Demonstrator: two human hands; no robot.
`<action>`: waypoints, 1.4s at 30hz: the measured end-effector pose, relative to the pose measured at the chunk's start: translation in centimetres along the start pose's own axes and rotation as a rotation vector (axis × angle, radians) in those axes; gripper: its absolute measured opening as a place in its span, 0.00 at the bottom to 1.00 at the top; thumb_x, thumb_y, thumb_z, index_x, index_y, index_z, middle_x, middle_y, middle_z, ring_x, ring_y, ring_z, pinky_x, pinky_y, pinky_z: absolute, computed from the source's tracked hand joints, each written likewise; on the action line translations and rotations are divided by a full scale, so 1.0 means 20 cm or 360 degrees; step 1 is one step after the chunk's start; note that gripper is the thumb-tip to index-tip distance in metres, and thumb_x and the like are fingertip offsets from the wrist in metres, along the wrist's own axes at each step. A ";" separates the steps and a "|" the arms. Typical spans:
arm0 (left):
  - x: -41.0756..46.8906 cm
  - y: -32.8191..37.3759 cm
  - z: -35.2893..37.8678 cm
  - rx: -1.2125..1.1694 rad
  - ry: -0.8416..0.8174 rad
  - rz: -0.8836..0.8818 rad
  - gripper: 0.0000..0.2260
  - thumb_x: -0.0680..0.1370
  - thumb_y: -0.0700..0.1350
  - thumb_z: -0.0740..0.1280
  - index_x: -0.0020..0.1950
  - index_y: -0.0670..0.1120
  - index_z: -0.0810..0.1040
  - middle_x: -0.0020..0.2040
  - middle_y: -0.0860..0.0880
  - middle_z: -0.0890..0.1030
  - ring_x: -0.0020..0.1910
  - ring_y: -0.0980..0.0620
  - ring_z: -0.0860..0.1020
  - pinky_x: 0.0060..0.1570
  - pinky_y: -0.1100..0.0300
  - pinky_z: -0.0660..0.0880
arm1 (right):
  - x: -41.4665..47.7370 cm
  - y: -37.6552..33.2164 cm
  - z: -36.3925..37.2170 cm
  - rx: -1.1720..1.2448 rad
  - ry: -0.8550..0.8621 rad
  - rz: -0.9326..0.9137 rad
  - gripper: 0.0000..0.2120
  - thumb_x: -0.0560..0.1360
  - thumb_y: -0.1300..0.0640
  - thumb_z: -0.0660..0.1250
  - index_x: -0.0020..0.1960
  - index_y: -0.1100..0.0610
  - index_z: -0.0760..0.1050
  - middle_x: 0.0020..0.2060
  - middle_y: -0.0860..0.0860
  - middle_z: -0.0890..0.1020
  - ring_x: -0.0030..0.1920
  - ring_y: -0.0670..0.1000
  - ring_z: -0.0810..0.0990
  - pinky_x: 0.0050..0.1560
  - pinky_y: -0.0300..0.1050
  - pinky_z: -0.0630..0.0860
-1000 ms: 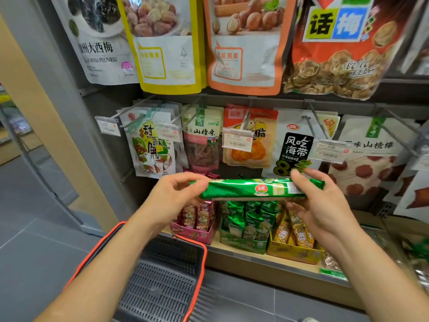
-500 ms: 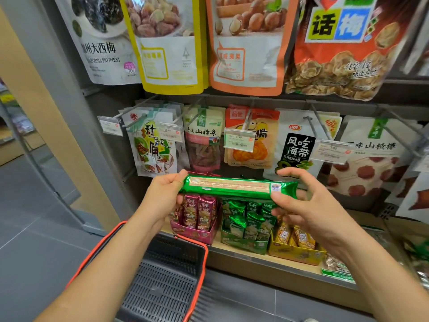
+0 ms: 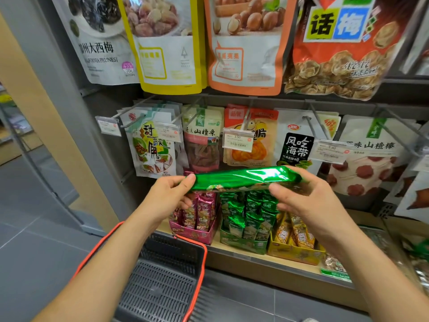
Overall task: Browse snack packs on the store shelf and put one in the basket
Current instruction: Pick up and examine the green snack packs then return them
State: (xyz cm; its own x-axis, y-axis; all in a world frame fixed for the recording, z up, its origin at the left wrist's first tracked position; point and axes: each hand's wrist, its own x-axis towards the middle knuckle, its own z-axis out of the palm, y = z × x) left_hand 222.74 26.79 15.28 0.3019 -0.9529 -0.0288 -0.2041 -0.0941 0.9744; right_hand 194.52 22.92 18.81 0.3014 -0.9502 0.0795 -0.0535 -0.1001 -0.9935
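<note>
While each grip, left hand [image 3: 167, 196] and right hand [image 3: 304, 203], pinches an end of the green snack pack [image 3: 243, 178], inspection seems underway; next, lowering it into the basket [image 3: 169, 254].

Person, only the arms in view. Left hand [image 3: 170, 194] bare, fingers [image 3: 185, 202] slim, thumbnail looks short. Right hand [image 3: 308, 201] bare too, knuckles and thumb clear, slight blur at the fingertips. Left forearm [image 3: 104, 263] bare from the wrist to the frame edge, slender, smooth. Right forearm [image 3: 371, 263] the same: bare from wrist to frame edge, looks broader near the corner through the wide-angle lens. Any clothing lies beyond the frame, cannot tell.
</note>
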 end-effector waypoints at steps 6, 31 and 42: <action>-0.01 -0.06 0.07 0.0260 -0.0268 -0.0304 0.17 0.83 0.52 0.56 0.51 0.41 0.78 0.32 0.47 0.81 0.26 0.55 0.75 0.28 0.64 0.73 | 0.00 -0.01 0.04 -0.0340 0.0138 -0.0429 0.17 0.71 0.58 0.75 0.57 0.47 0.79 0.49 0.43 0.84 0.53 0.44 0.82 0.55 0.42 0.78; 0.04 -0.10 0.12 0.1251 0.0025 0.0724 0.23 0.71 0.53 0.75 0.65 0.56 0.76 0.59 0.55 0.81 0.58 0.56 0.77 0.60 0.63 0.70 | 0.33 0.35 0.28 -0.2263 -0.0890 -0.0181 0.43 0.72 0.40 0.71 0.78 0.45 0.50 0.78 0.48 0.55 0.77 0.54 0.54 0.71 0.64 0.59; 0.15 -0.22 0.28 0.1126 -0.0013 0.0761 0.20 0.71 0.46 0.76 0.62 0.53 0.78 0.55 0.53 0.79 0.55 0.53 0.77 0.57 0.54 0.74 | 0.51 0.51 0.29 -0.2480 -0.0938 -0.0407 0.30 0.74 0.52 0.70 0.72 0.52 0.63 0.63 0.51 0.74 0.65 0.56 0.72 0.60 0.55 0.68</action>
State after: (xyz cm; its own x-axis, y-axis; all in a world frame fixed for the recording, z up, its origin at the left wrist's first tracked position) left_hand 219.24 22.79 9.71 0.0289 -0.9379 0.3457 -0.8424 0.1633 0.5135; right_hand 202.64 14.03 9.02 0.7210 -0.6685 -0.1823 -0.6651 -0.7415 0.0885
